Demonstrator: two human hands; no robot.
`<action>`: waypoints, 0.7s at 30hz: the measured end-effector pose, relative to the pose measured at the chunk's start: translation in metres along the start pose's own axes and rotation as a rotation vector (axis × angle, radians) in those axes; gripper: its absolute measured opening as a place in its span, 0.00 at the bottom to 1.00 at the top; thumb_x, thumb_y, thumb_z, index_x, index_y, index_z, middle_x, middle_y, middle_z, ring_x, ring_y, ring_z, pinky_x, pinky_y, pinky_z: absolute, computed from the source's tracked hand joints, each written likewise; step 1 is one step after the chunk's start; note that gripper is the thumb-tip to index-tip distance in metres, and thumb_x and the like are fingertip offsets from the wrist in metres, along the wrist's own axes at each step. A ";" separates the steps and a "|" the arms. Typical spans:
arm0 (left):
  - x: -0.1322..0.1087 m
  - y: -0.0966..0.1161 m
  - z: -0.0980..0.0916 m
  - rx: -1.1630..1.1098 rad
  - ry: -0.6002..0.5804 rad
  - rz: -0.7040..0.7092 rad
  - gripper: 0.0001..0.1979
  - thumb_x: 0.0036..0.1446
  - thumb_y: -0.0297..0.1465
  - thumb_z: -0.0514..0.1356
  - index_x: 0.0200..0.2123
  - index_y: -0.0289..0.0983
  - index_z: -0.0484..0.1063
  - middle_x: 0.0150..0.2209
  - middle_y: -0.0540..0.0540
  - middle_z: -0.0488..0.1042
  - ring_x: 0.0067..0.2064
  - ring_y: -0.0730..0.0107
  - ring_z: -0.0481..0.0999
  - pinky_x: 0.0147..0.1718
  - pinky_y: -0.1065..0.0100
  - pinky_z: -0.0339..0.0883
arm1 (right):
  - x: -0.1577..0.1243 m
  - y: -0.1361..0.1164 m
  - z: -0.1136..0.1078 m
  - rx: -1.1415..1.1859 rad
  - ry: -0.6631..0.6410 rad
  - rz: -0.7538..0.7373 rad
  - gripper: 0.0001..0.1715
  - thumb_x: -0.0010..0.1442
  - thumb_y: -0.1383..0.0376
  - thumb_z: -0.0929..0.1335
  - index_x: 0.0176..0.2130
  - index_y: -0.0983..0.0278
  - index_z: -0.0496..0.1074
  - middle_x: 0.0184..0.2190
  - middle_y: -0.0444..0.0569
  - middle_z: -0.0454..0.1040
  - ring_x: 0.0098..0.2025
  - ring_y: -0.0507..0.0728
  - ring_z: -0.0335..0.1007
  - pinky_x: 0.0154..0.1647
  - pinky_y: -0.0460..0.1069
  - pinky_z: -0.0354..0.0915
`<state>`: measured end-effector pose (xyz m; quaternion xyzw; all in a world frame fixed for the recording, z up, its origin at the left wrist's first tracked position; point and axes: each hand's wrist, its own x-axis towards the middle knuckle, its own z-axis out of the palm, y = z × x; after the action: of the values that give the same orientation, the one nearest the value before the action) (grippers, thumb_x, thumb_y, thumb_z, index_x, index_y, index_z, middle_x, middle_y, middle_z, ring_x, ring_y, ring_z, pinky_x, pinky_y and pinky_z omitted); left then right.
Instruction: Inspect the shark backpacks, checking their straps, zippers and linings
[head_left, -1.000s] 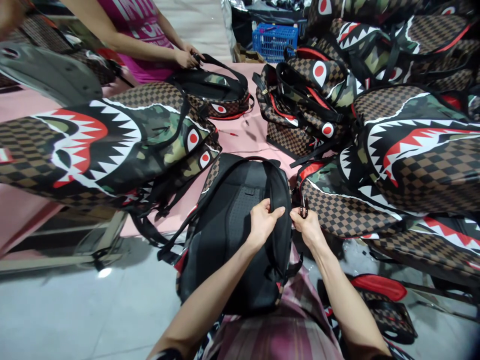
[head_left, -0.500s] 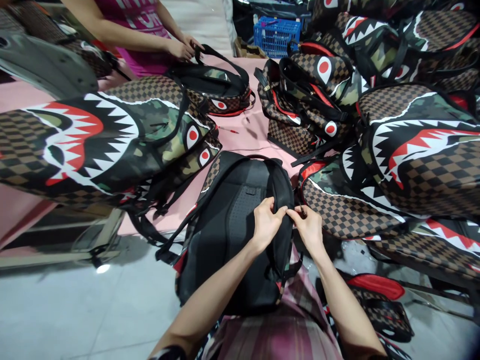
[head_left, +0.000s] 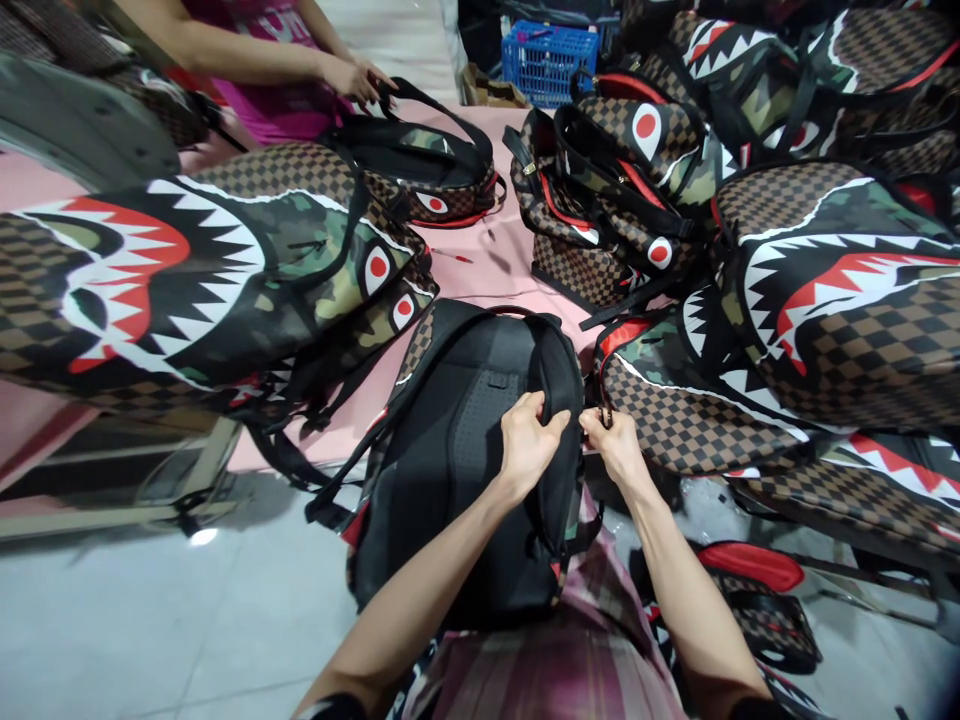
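A black-backed backpack (head_left: 420, 480) with checkered and camouflage sides lies before me, back panel up, partly over the table edge and my lap. My left hand (head_left: 531, 440) is closed around the padded shoulder strap (head_left: 556, 375) near the bag's right edge, thumb stretched to the right. Just beside that edge, my right hand (head_left: 613, 440) is closed in a pinch, with a small dark object showing among its fingers. Its kind is too small to make out. A narrow gap separates the two hands.
Shark-print backpacks lie left (head_left: 225, 270) and are piled right (head_left: 840, 300) on the pink table (head_left: 480, 285). A red pen-like item (head_left: 452, 257) lies mid-table. Across it, a co-worker's hands (head_left: 356, 80) touch another bag (head_left: 420, 165). A blue crate (head_left: 550, 62) stands behind.
My right hand has drawn slightly away from my left thumb, opening a gap between them. My left hand keeps its hold on the strap. The view has shifted slightly.
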<state>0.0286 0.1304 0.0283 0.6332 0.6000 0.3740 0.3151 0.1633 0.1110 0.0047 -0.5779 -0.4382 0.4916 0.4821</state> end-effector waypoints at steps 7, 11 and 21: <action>0.000 0.001 -0.002 0.036 0.007 0.009 0.08 0.48 0.32 0.60 0.22 0.35 0.65 0.23 0.52 0.64 0.25 0.76 0.63 0.25 0.72 0.56 | 0.000 0.000 0.000 0.102 -0.004 0.052 0.20 0.48 0.54 0.68 0.19 0.64 0.60 0.15 0.37 0.50 0.18 0.46 0.42 0.18 0.44 0.45; 0.000 0.001 0.002 -0.004 0.001 -0.020 0.07 0.47 0.32 0.60 0.23 0.35 0.66 0.24 0.51 0.66 0.25 0.75 0.64 0.26 0.71 0.58 | -0.001 0.000 0.002 0.147 -0.006 0.048 0.19 0.48 0.55 0.69 0.19 0.65 0.61 0.15 0.36 0.50 0.18 0.45 0.42 0.18 0.44 0.44; -0.012 -0.023 -0.077 -0.831 -0.090 -0.504 0.21 0.31 0.32 0.69 0.32 0.32 0.72 0.27 0.48 0.75 0.28 0.70 0.73 0.29 0.71 0.67 | -0.005 0.040 -0.007 0.026 0.188 0.110 0.22 0.49 0.52 0.67 0.34 0.68 0.71 0.28 0.48 0.71 0.25 0.50 0.63 0.26 0.46 0.61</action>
<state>-0.0489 0.1166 0.0472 0.3041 0.5203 0.4662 0.6477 0.1707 0.0988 -0.0337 -0.6382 -0.3522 0.4668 0.5007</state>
